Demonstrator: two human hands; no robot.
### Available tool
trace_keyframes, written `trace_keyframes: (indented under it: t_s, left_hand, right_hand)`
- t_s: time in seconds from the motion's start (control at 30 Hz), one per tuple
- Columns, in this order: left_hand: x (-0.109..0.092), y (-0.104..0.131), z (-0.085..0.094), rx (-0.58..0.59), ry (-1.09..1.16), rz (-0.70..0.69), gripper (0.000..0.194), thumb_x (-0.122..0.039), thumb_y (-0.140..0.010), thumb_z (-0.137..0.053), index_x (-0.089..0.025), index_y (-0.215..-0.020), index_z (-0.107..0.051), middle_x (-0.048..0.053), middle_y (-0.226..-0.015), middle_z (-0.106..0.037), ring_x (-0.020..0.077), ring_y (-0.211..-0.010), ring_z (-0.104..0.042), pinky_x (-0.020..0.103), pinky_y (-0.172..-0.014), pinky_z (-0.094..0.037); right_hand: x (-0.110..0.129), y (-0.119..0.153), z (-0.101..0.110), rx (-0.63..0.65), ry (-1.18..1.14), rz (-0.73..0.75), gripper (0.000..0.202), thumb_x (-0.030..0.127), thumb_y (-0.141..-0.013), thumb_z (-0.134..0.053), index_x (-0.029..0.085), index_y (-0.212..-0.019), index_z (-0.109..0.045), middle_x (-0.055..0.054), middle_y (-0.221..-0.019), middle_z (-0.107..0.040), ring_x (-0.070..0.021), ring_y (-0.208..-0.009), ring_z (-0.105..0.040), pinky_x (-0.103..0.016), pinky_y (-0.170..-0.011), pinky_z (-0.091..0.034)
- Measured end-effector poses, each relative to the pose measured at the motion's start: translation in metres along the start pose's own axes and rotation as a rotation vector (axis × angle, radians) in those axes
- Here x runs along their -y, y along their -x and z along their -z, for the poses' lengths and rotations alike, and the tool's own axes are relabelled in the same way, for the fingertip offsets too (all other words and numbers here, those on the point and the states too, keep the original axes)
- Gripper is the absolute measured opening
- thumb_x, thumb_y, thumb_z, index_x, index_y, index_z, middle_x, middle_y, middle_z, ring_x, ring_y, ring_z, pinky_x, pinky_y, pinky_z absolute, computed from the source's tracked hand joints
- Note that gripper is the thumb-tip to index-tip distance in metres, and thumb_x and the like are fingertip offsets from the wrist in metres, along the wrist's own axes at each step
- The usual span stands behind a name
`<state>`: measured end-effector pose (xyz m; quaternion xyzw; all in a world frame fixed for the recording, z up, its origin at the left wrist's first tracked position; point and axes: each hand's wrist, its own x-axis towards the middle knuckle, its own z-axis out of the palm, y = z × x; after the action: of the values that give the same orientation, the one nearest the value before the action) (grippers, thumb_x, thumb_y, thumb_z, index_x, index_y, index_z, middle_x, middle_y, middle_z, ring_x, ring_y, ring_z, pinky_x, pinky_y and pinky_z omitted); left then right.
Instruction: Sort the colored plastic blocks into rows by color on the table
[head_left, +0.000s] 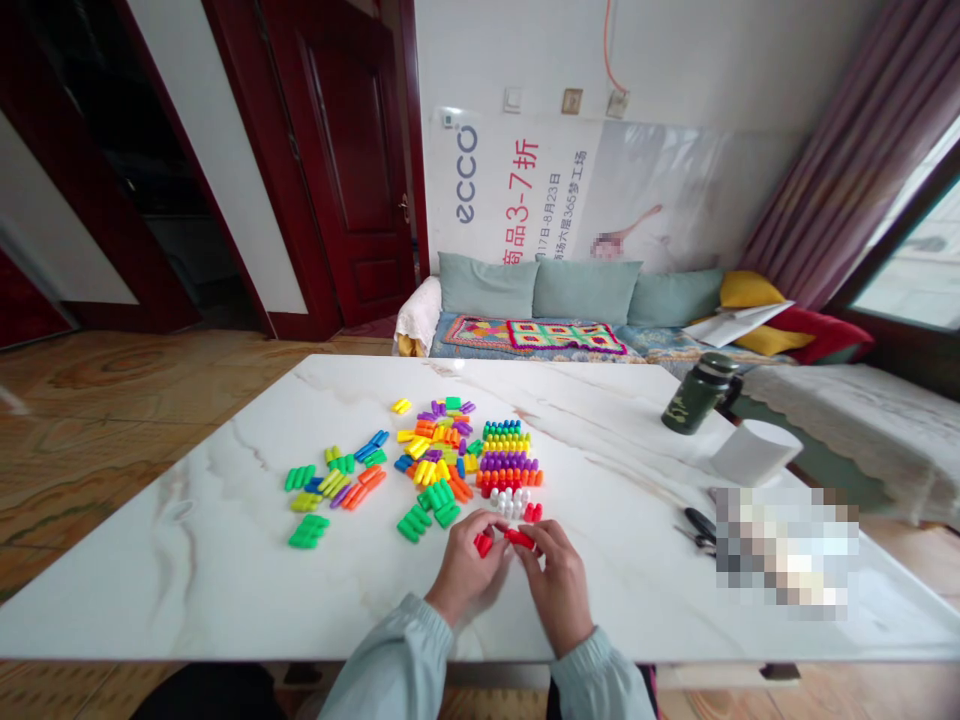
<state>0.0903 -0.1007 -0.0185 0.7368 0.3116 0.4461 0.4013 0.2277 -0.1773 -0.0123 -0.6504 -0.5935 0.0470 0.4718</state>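
We have the table (225,580) before us; our left grip (466,565) and right grip (555,572) are close together, just our side of the white pegs (514,507). Our left pinches a red piece (482,546), our right a red peg (520,539) lying roughly crosswise, tip towards the left.

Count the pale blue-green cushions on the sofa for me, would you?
3, in a row: the left cushion by the white-covered armrest, the middle cushion beside it, and the right cushion, nearest the curtain. Others could be hidden behind.
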Motion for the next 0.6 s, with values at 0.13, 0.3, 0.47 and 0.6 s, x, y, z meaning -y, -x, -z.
trace_keyframes:
  t_s: [0.13, 0.3, 0.47, 0.6]
  left_hand:
    - [0.002, -0.003, -0.001, -0.037, 0.038, 0.073, 0.015, -0.016, -0.079, -0.064, -0.017, -0.093, -0.068, 0.005, -0.085, -0.069, 0.0176, -0.079, -0.066, 0.03, -0.076, -0.054]
    - [0.002, -0.003, -0.002, -0.001, 0.016, 0.061, 0.012, -0.018, -0.081, -0.063, -0.017, -0.091, -0.07, 0.006, -0.085, -0.07, 0.0183, -0.079, -0.065, 0.033, -0.077, -0.054]
    - [0.003, -0.003, -0.001, -0.031, 0.009, 0.075, 0.011, -0.019, -0.082, -0.063, -0.017, -0.09, -0.07, 0.007, -0.087, -0.071, 0.0192, -0.08, -0.066, 0.034, -0.078, -0.054]
    - [0.003, -0.004, 0.0, -0.029, 0.011, 0.086, 0.013, -0.026, -0.086, -0.063, -0.018, -0.091, -0.07, 0.007, -0.09, -0.072, 0.0206, -0.084, -0.067, 0.035, -0.08, -0.054]
  right_hand:
    - [-0.009, 0.002, -0.003, -0.074, -0.069, -0.106, 0.024, 0.037, -0.091, -0.056, 0.018, -0.098, -0.069, -0.005, -0.085, -0.07, -0.0145, -0.064, -0.063, -0.024, -0.059, -0.051]
    - [-0.006, 0.001, -0.007, -0.067, 0.046, -0.084, 0.026, 0.041, -0.092, -0.055, 0.021, -0.097, -0.071, -0.006, -0.091, -0.068, -0.0153, -0.071, -0.063, -0.026, -0.065, -0.051]
    - [-0.008, -0.002, -0.014, -0.078, 0.049, -0.128, 0.024, 0.038, -0.092, -0.053, 0.019, -0.096, -0.067, -0.004, -0.082, -0.068, -0.0138, -0.064, -0.063, -0.024, -0.06, -0.049]
    - [-0.014, -0.004, -0.02, -0.083, 0.106, -0.13, 0.022, 0.034, -0.093, -0.049, 0.019, -0.096, -0.066, -0.005, -0.084, -0.069, -0.0142, -0.064, -0.064, -0.024, -0.061, -0.048]
